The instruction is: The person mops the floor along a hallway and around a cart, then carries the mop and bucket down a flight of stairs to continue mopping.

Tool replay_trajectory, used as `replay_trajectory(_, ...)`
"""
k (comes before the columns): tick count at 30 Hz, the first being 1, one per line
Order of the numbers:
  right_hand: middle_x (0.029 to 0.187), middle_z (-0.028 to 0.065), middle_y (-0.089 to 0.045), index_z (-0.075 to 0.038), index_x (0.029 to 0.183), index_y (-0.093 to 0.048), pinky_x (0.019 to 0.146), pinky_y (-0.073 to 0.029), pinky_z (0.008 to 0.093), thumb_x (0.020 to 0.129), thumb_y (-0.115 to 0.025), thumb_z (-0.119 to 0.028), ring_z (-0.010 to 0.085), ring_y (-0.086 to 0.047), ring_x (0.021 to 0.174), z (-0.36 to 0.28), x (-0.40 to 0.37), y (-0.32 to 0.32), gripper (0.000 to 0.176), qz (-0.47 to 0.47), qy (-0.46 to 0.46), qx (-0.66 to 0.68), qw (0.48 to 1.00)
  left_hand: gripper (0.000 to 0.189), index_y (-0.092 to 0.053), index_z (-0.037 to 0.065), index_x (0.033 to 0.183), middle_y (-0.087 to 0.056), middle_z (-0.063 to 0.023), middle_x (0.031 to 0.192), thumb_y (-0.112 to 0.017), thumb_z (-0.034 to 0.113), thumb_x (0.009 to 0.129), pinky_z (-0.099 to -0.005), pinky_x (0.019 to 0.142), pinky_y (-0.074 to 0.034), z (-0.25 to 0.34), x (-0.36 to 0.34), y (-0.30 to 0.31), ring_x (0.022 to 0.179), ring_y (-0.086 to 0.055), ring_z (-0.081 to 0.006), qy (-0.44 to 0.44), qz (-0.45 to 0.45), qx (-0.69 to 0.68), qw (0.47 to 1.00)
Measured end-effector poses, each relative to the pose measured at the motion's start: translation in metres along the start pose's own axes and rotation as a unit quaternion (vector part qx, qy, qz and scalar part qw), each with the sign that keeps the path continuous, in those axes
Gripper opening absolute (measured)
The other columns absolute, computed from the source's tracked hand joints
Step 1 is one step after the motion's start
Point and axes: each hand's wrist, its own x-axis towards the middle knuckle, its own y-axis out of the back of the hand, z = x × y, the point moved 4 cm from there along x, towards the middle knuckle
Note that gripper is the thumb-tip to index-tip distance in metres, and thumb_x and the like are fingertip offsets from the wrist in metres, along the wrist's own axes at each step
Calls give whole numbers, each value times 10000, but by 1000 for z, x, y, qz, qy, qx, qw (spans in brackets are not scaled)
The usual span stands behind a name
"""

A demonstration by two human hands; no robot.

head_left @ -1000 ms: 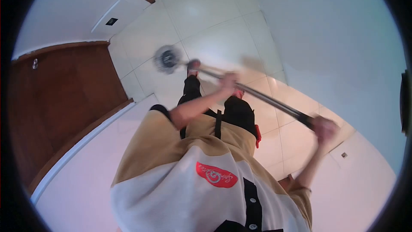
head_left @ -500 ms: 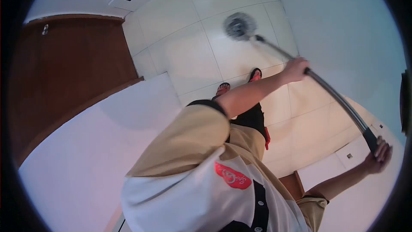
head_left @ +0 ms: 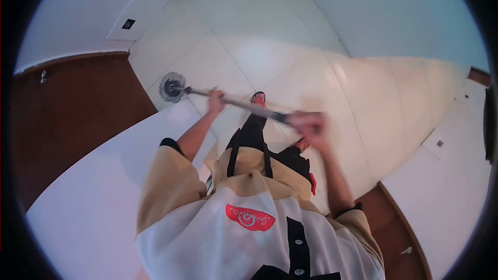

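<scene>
A long-handled mop with a round, grey, fringed head lies across the view, its head low at the left by the wall's edge. Partway down the metal pole, my left hand is wrapped round it. My right hand, smeared by motion, grips the pole's dark upper end in front of my body. Beneath the pole show my feet in red-strapped sandals, one ahead of the other.
Pale floor tiles run between white walls. A brown door stands at the left, another brown door at the lower right. Small dark wall sockets sit low on the far left wall.
The mop head has swung from the upper middle to the left. My left hand moved left with the pole, and my right hand came in from the far right towards my body.
</scene>
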Motion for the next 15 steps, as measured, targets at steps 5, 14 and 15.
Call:
replay_trajectory(5,492,34,-431,-10,639,-509,552,-401,329,816,-408,-170,104,-353,430,-236,-137,181,259,278,93,-285,913,128,-502,62,586,-500,-135,677,-591,76,496,-402,588,-362,402,66,-85,697,-490,-298,-147,-33,-182,972)
replay_trajectory(14,410,0,-217,-99,480,-305,637,-380,350,821,-330,-76,106,-276,406,-287,-166,183,343,481,154,-244,828,191,-516,66,721,-518,-106,797,-651,155,620,-387,703,-437,558,131,-85,863,-490,-291,-257,-116,-205,937)
replay_trajectory(15,408,-3,-220,-103,481,-304,638,-379,348,822,-330,-77,104,-277,404,-294,-165,185,344,454,146,-220,851,201,-509,63,724,-517,-107,789,-653,154,617,-390,700,-435,549,119,-74,855,-490,-293,-255,-85,-220,938)
